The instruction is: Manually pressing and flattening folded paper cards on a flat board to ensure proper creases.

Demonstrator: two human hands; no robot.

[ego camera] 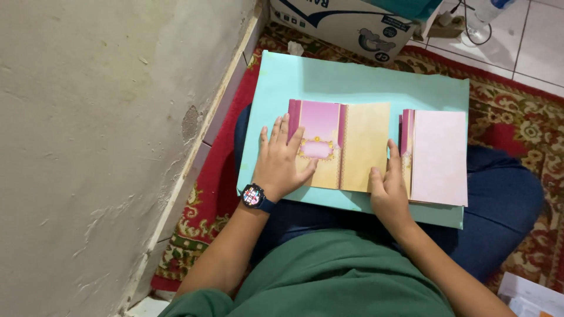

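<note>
- A person sits cross-legged on a patterned red rug [529,129], seen from above, with a flat turquoise board [352,82] resting across the lap.
- On the board lies an opened card [341,147], pink on its left panel with a small framed oval, and yellow-gold on its right panel.
- The left hand [282,161] lies flat on the card's left panel, palm down, fingers spread wide and pointing away from the body. It grips nothing.
- A dark watch [254,196] sits on the left wrist.
- The right hand [389,188] rests palm down at the card's lower right edge, fingers close together and pointing forward. It touches the card; it also meets the left edge of the stack beside it. Nothing is grasped.
- Just right of the card lies a stack of cards [437,155], its top face pale pink, with a darker pink strip along its left side.
- The person wears a green shirt [346,276] and blue trousers [505,205].
- A rough grey wall [100,135] fills the left side.
- A white cardboard box [352,23] stands beyond the board, at the top.
</note>
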